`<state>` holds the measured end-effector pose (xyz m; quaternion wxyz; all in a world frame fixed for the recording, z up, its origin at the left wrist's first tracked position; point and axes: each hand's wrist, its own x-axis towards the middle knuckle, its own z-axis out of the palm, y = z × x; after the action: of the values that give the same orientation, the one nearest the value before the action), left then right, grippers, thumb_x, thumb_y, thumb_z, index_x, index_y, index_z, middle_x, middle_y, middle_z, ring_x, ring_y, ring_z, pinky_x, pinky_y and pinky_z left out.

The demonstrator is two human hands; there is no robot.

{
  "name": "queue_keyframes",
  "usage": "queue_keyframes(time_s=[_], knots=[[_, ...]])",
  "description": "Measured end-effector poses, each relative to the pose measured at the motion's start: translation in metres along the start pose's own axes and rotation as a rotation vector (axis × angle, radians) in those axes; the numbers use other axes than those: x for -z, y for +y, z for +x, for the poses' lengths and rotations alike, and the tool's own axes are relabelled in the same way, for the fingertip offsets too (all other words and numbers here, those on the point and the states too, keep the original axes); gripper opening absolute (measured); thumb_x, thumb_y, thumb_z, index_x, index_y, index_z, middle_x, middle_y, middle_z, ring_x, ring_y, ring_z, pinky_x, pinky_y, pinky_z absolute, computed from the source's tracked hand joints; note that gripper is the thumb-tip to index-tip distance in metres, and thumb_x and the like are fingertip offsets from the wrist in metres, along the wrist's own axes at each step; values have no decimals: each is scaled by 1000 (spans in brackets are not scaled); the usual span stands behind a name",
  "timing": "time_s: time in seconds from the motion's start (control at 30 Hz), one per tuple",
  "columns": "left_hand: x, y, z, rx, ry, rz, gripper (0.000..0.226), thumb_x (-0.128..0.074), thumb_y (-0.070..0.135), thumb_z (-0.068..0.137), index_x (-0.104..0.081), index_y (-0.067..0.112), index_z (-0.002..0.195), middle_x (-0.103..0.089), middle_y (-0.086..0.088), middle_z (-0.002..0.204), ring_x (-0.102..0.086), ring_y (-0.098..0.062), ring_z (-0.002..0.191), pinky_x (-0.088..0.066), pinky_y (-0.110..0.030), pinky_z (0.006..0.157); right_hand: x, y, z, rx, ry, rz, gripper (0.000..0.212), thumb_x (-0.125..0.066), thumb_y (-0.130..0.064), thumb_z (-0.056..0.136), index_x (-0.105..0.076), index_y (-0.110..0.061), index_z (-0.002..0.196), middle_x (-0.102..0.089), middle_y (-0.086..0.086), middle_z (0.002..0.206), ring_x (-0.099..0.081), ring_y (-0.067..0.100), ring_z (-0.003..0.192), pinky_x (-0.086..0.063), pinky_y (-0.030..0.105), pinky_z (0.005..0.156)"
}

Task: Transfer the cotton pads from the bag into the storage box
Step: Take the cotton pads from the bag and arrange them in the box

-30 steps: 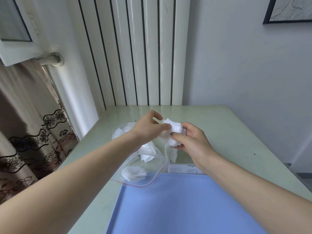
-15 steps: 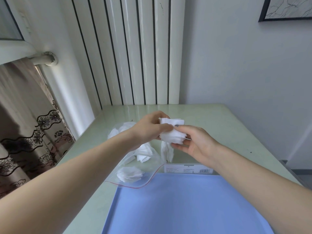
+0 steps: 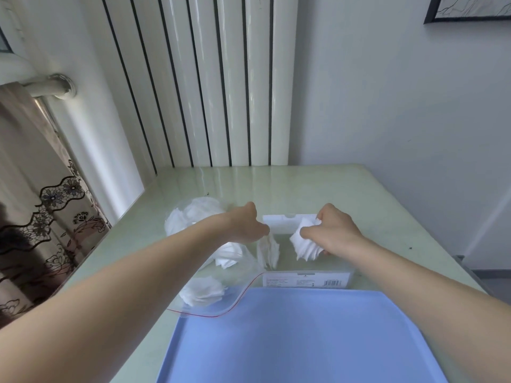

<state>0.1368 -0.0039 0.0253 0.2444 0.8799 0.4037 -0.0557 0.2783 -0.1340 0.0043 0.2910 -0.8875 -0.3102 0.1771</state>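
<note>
the right hand (image 3: 336,230) curls its fingers around a fanned stack of cotton pads (image 3: 305,246) over the right part of the clear storage box (image 3: 307,279), while the left hand (image 3: 246,226) pinches a thinner bunch of pads (image 3: 268,251) at the box's left end. left of the box lies the clear bag (image 3: 204,275) with more pads inside, and a blue tray (image 3: 301,338) sits just in front of the box on the pale green table (image 3: 387,217).

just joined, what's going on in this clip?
A person is moving cotton pads out of a clear zip bag into a clear storage box on a pale green table. The right hand grips a stack of pads over the box. The left hand is at the box's left end, above a few pads standing inside. More pads remain in the bag. A blue tray lies nearest the camera.
</note>
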Motion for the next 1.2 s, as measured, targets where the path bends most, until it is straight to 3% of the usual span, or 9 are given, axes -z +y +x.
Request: queue_keyframes(time_s=[0.17,0.33,0.53,0.6,0.67,0.73,0.83,1.1,1.2], knots=[[-8,9,7,-6,-61,12,20,-53,18,95,-52,10,113,-74,-5,91,-62,-22,86,-47,-27,76,-32,-13,-2,146,49,-327,40,-63,-22,84,-38,-11,113,-55,6,97,-51,29,83,-39,31,63],[-9,4,14,-46,-50,13,6,-57,11,89,-58,11,83,-70,-5,80,-60,-18,73,-46,-23,64,-55,-22,-1,139,15,-56,46,-67,-28,86,-37,-8,114,-59,5,92,-59,29,83,-43,32,59],[-5,2,16,-59,-75,-25,11,-64,17,85,-65,9,90,-77,-9,90,-63,-18,78,-50,-28,75,-48,-17,2,71,-112,164,40,-66,-34,85,-44,-13,111,-50,-5,86,-48,8,68,-35,25,52],[-4,4,15,-46,-116,-2,22,-71,28,81,-60,13,91,-71,0,79,-59,-17,74,-44,-26,69,-48,-16,5,54,-132,182,19,-61,-31,86,-48,-18,93,-49,-3,81,-49,14,66,-36,25,56],[-6,7,13,-52,-119,69,38,-78,42,76,-53,15,84,-63,4,71,-53,-15,65,-38,-25,58,-49,-17,7,-6,-181,337,13,-53,-27,85,-52,-16,76,-51,5,76,-58,28,71,-52,31,72],[-11,11,12,-73,-79,149,50,-80,51,74,-49,14,87,-56,3,77,-50,-14,64,-36,-26,54,-47,-21,5,-118,-285,585,24,-46,-25,91,-60,-6,93,-60,14,86,-65,33,84,-57,44,91],[-24,12,15,-117,17,234,63,-81,53,73,-44,10,100,-50,0,85,-52,-19,72,-38,-27,54,-38,-23,-1,-205,-386,756,36,-36,-28,104,-58,0,109,-69,22,108,-67,35,99,-54,43,94],[-24,8,22,-177,62,275,50,-78,43,77,-46,11,98,-55,-4,93,-54,-22,75,-39,-27,55,-29,-22,1,-211,-450,667,46,-31,-41,104,-60,-7,97,-71,15,103,-66,28,93,-48,35,85],[-28,7,23,-173,117,307,48,-78,39,79,-43,11,96,-52,-5,92,-51,-22,72,-33,-27,48,-45,-23,1,-202,-424,613,42,-32,-47,103,-58,-15,112,-69,7,114,-64,24,105,-46,34,97]])
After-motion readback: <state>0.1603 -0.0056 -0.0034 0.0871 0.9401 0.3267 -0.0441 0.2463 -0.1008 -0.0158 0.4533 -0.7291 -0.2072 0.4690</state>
